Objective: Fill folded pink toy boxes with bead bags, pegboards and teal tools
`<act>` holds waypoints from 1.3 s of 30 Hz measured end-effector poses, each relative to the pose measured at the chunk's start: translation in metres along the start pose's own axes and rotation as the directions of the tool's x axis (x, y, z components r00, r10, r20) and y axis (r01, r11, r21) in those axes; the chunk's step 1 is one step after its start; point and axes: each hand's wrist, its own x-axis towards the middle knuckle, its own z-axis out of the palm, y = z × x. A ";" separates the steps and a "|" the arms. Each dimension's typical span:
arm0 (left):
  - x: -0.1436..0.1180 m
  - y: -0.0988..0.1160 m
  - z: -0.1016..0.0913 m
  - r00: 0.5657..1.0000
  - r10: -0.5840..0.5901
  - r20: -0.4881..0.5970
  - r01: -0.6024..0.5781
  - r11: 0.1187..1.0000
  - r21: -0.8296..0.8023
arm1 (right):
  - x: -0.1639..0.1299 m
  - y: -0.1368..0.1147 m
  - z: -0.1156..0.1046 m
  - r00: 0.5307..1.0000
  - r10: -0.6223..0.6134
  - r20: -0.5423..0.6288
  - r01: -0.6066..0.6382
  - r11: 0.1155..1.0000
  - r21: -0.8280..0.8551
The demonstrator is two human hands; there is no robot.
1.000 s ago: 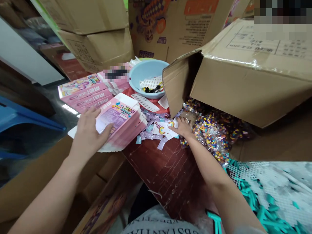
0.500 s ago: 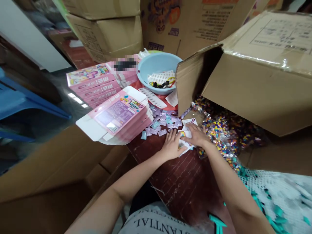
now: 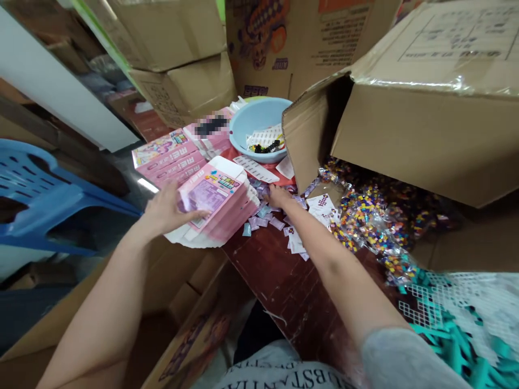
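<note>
My left hand rests on the near end of a stack of flattened pink boxes at the left edge of the dark red table; its fingers lie on the top box. My right hand reaches forward into a scatter of small purple sachets beside the stack. Its fingers touch the sachets and whether it holds one cannot be told. White pattern cards lie just right of my right forearm.
A light blue bowl with strips and beads stands behind. More pink boxes lie at back left. A tipped cardboard carton spills bags of coloured beads. Teal and white mesh lies at right. A blue chair stands left.
My left hand went from the cards back to the pink box stack. My right hand left the pattern cards and reached forward into the purple sachets.
</note>
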 end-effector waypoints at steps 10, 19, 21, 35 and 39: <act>0.003 -0.028 0.034 0.979 -0.197 0.059 0.196 0.980 0.028 | -0.007 0.029 0.018 0.995 -0.083 0.060 0.085 0.996 -0.031; -0.086 0.108 0.061 0.853 0.319 -0.413 -0.402 0.906 -0.130 | -0.034 0.025 0.003 0.999 -0.013 -0.049 0.016 0.997 0.077; -0.096 0.127 0.108 0.914 0.338 -0.225 -0.394 0.873 -0.289 | -0.024 0.010 0.010 0.980 0.184 -0.076 -0.176 0.980 0.096; -0.147 0.105 0.195 0.987 0.159 0.035 -0.147 0.961 -0.236 | -0.135 -0.064 0.120 0.966 -0.189 -0.176 0.215 0.966 0.142; -0.203 0.108 0.185 0.966 0.259 -0.006 -0.251 0.929 -0.272 | -0.187 -0.071 0.142 0.932 -0.311 -0.187 0.344 0.920 0.186</act>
